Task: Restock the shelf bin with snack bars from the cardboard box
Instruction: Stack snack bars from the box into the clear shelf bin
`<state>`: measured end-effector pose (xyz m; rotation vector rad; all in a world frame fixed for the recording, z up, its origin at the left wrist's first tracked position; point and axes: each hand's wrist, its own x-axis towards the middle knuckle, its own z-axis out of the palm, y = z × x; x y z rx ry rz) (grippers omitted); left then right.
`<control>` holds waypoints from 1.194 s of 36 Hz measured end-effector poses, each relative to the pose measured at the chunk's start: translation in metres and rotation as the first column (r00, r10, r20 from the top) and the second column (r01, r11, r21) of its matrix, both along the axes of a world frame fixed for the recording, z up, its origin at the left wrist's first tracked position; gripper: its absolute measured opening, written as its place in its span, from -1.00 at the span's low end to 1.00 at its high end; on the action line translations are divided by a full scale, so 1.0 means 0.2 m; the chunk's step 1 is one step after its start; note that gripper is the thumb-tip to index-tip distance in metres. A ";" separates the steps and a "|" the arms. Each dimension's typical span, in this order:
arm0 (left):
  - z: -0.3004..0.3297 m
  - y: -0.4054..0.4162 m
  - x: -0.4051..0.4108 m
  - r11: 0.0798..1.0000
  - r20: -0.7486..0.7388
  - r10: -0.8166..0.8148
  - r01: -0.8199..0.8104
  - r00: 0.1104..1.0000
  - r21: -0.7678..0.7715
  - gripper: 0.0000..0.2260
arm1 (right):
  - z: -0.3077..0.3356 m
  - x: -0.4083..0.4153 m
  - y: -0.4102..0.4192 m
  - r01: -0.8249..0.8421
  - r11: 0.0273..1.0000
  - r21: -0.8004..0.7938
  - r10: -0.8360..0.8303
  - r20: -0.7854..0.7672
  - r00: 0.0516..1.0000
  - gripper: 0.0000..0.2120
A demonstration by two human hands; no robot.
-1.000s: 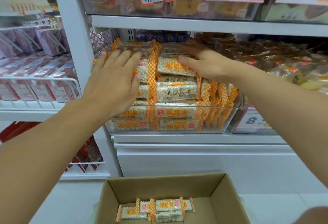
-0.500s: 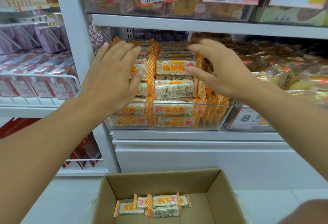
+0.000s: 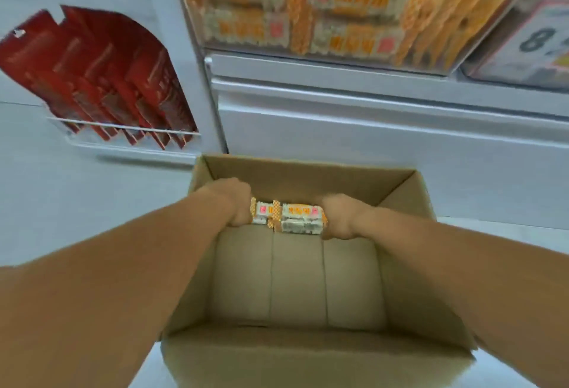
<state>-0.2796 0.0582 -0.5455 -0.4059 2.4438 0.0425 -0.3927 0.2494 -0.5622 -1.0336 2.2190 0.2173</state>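
Snack bars [image 3: 288,218]: last small cluster, lying against the far wall of the cardboard box, at 12 o'clock from the box centre
Shelf unit [image 3: 369,116]: white, fills the 12 o'clock half of the view
Shelf bin [image 3: 415,58]: clear-fronted, at 1 o'clock, well above the box; packed with the same orange-and-white bars up to the frame's top edge
Cardboard box [image 3: 400,280]: open, at 6 o'clock; floor bare apart from the cluster
Red packets [image 3: 101,80]: on a wire rack at 10 o'clock, not involved
Left hand [image 3: 235,203]: knuckles up, fingers curled down onto the cluster's left end
Right hand [image 3: 337,218]: fingers curled onto the right end, bars squeezed between both hands
Risk: loose stack held by end pressure only; middle bars may buckle out and drop on the lift
Risk: bin looks crowded; forcing more in could push bars over its front
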 end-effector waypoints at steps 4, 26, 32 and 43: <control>-0.35 -0.03 0.06 0.991 -0.055 0.102 -0.097 0.993 0.088 -0.33 | -0.37 0.03 0.03 0.183 0.982 -0.042 -0.182 0.027 0.983 -0.04; -0.75 0.21 0.05 0.925 -0.239 0.138 -0.039 0.961 0.379 -0.71 | -0.67 0.01 0.28 0.331 0.888 -0.318 -0.272 0.217 0.938 -0.69; -0.89 0.40 0.11 0.724 -0.051 0.501 -0.386 0.864 0.572 -0.56 | -0.69 0.03 0.37 0.885 0.359 -0.297 -0.710 0.528 0.465 -0.80; -0.74 0.49 0.02 -0.190 0.431 0.842 -0.569 0.325 0.800 -0.52 | -0.62 0.24 0.17 0.877 0.448 -0.175 -0.562 0.708 0.429 -0.63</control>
